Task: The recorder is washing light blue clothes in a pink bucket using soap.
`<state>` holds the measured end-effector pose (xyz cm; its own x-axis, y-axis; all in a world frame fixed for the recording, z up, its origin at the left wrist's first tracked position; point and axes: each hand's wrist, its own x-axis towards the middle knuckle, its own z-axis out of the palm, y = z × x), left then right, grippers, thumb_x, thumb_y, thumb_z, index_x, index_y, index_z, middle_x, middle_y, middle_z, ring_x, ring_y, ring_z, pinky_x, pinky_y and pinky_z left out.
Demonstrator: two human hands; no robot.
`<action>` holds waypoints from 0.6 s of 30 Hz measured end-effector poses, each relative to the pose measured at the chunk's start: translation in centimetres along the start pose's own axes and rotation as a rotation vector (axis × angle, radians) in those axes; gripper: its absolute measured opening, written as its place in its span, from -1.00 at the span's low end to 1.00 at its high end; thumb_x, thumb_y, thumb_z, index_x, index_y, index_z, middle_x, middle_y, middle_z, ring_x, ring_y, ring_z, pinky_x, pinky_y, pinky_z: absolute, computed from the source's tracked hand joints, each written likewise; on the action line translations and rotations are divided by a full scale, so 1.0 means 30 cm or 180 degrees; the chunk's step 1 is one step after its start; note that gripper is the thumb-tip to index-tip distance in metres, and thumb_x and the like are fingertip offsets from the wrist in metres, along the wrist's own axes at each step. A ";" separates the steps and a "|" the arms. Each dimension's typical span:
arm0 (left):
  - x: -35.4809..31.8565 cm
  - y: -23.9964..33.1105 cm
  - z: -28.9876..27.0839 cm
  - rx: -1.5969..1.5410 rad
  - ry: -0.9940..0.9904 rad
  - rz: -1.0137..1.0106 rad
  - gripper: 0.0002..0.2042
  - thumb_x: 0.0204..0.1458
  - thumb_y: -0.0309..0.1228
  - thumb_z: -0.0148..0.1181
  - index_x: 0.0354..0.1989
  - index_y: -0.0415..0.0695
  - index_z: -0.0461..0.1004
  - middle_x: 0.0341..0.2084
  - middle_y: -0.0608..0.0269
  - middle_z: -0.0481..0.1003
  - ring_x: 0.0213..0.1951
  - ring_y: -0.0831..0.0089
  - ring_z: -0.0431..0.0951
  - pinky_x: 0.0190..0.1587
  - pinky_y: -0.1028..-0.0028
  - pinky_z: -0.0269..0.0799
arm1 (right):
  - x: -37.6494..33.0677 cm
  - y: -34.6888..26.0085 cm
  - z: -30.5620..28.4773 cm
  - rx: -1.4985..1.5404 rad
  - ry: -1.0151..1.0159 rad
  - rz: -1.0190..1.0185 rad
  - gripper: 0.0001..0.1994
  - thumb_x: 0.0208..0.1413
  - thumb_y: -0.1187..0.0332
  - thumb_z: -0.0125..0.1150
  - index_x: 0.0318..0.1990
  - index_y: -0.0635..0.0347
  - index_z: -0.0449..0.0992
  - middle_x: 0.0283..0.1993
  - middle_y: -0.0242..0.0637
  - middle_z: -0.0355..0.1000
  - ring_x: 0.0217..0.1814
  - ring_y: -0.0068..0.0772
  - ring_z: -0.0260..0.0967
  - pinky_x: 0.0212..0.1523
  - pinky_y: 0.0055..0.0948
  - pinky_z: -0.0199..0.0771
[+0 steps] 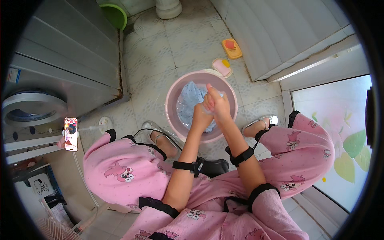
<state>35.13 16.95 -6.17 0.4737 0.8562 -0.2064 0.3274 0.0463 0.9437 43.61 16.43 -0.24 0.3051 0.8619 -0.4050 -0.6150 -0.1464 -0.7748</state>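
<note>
Just in front of me, between my feet, a round pink basin [171, 90] stands on the tiles. Wet light blue cloth [191, 96] lies bunched in it, in what looks like shallow water. My left hand [203, 115] and my right hand [217, 103] are pressed together over the basin's middle. Both are closed, with a pale bit of the cloth pinched between them. The right one lies over the left one's fingers and partly hides them. Most of the cloth spreads to the left of my hands, and some shows below them.
Beyond the basin lie a pale soap dish [221, 68] with a yellow piece and a yellow-orange soap box [233, 51]. A phone [71, 134] stands upright at the left, near a round appliance door [34, 108]. A green basin [115, 17] sits far left; a leaf-patterned panel [320, 108] is at right.
</note>
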 end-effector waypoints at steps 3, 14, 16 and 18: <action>0.002 -0.026 -0.008 -0.0078 -0.0038 0.0095 -0.86 -0.22 -0.46 0.16 -0.46 -0.22 0.42 -0.55 0.03 0.49 -0.43 0.12 0.52 -0.42 0.32 0.38 | 0.025 0.005 -0.028 -0.0206 -0.0505 0.0245 -0.51 0.14 0.24 -0.02 -0.84 0.05 0.09 -0.86 -0.47 0.00 -0.81 -0.62 -0.08 -0.69 -0.56 -0.04; 0.041 -0.054 -0.087 -0.0595 -0.0270 -0.0588 -0.73 -0.21 -0.48 0.22 -0.26 -0.23 0.44 -0.35 0.28 0.50 -0.26 0.46 0.47 -0.20 0.49 0.34 | 0.094 0.017 -0.088 0.0659 -0.1160 0.0487 -0.70 0.16 0.17 -0.09 -0.42 0.22 0.38 -0.41 -0.24 0.34 -0.33 -0.46 0.23 -0.28 -0.51 0.19; 0.043 -0.093 -0.096 -0.0982 0.0143 -0.0618 -0.68 -0.20 -0.49 0.22 -0.20 -0.24 0.42 -0.29 0.26 0.48 -0.20 0.45 0.45 -0.15 0.48 0.33 | 0.089 0.010 -0.115 0.0695 -0.1007 0.0544 -0.69 0.16 0.15 -0.09 -0.23 0.24 0.41 -0.21 -0.19 0.40 -0.12 -0.44 0.26 -0.13 -0.50 0.21; 0.045 -0.124 -0.106 -0.1370 0.0533 -0.0647 -0.64 -0.19 -0.50 0.21 -0.14 -0.25 0.40 -0.23 0.24 0.46 -0.15 0.44 0.44 -0.10 0.48 0.31 | 0.089 0.035 -0.182 -0.1089 -0.0455 0.0250 -0.62 0.10 0.22 -0.01 0.03 0.23 0.30 0.09 -0.15 0.26 0.15 -0.39 0.14 0.09 -0.46 0.13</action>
<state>31.97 19.57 -9.13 0.2861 0.8770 -0.3861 0.0158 0.3986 0.9170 47.76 15.94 -4.78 0.1474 0.8971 -0.4165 -0.3467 -0.3475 -0.8712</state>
